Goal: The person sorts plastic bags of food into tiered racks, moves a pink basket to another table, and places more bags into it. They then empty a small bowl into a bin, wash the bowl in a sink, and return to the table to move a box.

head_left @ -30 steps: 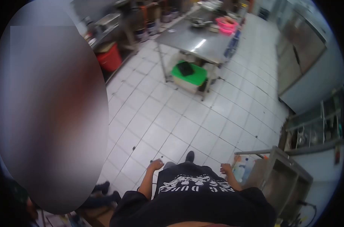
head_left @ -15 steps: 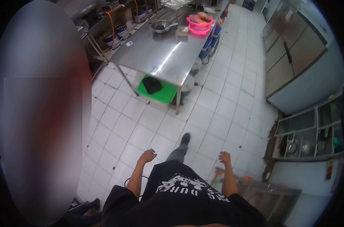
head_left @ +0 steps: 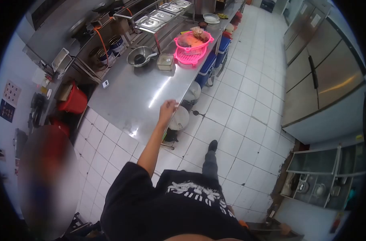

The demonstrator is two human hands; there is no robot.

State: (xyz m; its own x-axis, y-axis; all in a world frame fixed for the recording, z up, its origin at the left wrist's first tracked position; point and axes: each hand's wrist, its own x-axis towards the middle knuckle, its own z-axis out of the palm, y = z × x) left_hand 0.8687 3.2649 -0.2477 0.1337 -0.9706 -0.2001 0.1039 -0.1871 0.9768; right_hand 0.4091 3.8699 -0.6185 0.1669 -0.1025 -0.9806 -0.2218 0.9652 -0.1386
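My left hand [head_left: 168, 111] reaches forward over the near right edge of a stainless steel table [head_left: 122, 96]. Its fingers are loosely bent and I see nothing held in them. Farther along the tabletop stand a metal bowl [head_left: 134, 55] with a dark ladle-like piece in it, a square food container [head_left: 165, 62] and pink plastic baskets [head_left: 186, 57] with food in the upper one. A small white device [head_left: 105, 84] lies at the table's left side. My right hand is out of view, hidden beside my body.
Lidded metal pans [head_left: 150, 23] sit on a raised shelf. White-lidded buckets [head_left: 179, 119] and blue bins [head_left: 207, 68] stand under the table's right side. A tall steel refrigerator [head_left: 323, 72] lines the right of the tiled aisle [head_left: 247, 108]. A blurred person [head_left: 48, 180] is at left.
I have stepped forward and the table is closer. My left hand has risen and moved forward to the table's edge. My right hand has left the view. The person at left appears farther back.
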